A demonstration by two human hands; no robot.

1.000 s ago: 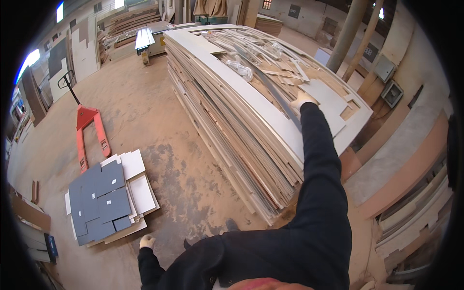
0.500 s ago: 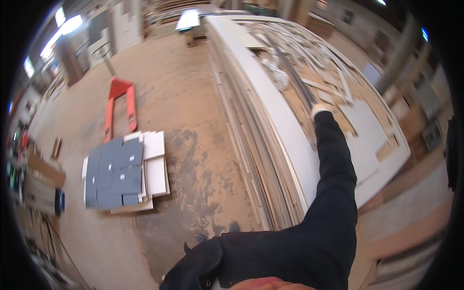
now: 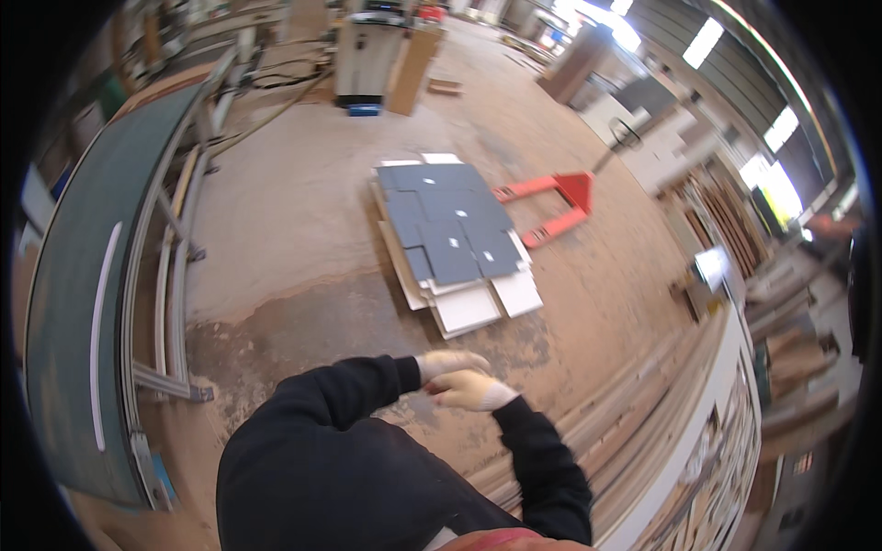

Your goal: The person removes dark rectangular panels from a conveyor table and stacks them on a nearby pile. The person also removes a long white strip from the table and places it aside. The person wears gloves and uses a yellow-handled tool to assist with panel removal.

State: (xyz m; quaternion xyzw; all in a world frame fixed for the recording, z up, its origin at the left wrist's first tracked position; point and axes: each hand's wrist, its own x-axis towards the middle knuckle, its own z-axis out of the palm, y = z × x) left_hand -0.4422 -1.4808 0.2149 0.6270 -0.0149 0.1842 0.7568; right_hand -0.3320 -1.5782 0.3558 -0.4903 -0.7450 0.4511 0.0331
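In front of my body, my left hand and my right hand meet, both in cream work gloves. The left one has its fingers stretched out to the right, and the right one crosses just below it, fingers pointing left. No object shows in either; slight blur hides where they touch. Beyond them, on the floor, lies a low stack of dark grey and white panels, its edges uneven. A red pallet jack stands with its forks against the stack's right side.
Along the left runs a conveyor with a green belt and a long white strip on it. To the lower right is a long pile of boards with loose offcuts on top. A white machine cabinet stands at the back.
My view has swung left, bringing the conveyor in. My right hand has left the offcuts on the board pile and come together with my left hand, which was out of sight.
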